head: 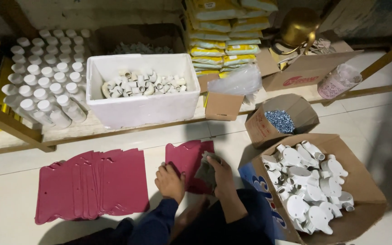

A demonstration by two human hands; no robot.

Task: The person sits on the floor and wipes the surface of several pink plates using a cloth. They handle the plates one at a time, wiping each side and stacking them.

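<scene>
Low in the middle of the frame, the left hand (pixel 169 181) lies flat on the lower edge of a small stack of dark red sheets (pixel 188 159) on the tiled floor (pixel 5 199). Its fingers are spread and pressed down, pinching nothing, which seems meant to pin the stack so it does not slide. Just to its right, the right hand (pixel 221 174) has its grip curled around a crumpled grey cloth (pixel 206 171), held against the right side of the same stack, as one would hold a rag for wiping the top sheet.

A much larger spread of the same red sheets (pixel 91 183) lies fanned out at lower left, apart from the small stack, so the two piles look kept separate on purpose.

At lower right, close beside the right arm, an open cardboard box (pixel 364 186) holds white round plastic fittings (pixel 309 186). Above it a smaller box (pixel 262 129) holds shiny metal screws (pixel 280 120). In the upper middle a white foam box (pixel 141 109) holds short white pipe pieces (pixel 144 84), and rows of white-capped bottles (pixel 46 77) stand at upper left.
</scene>
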